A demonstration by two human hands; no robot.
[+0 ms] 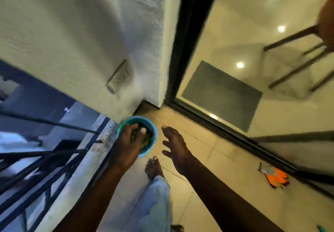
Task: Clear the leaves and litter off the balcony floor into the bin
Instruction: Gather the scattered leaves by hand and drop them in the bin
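Bin (pixel 139 117) of blue plastic stands on the balcony floor (pixel 207 152) in the corner under the white wall (pixel 81 38), at 11 o'clock from the bare foot (pixel 153 166). Over its mouth the left hand (pixel 129 141) is cupped, fingers and thumb curled round a clump of green leaves (pixel 134 133); more lie in the bin beneath. At 3 o'clock from the bin the right hand (pixel 174 146) hangs above the tiles, fingers spread apart, holding nothing. An orange glove (pixel 276 175) lies at its 4 o'clock.
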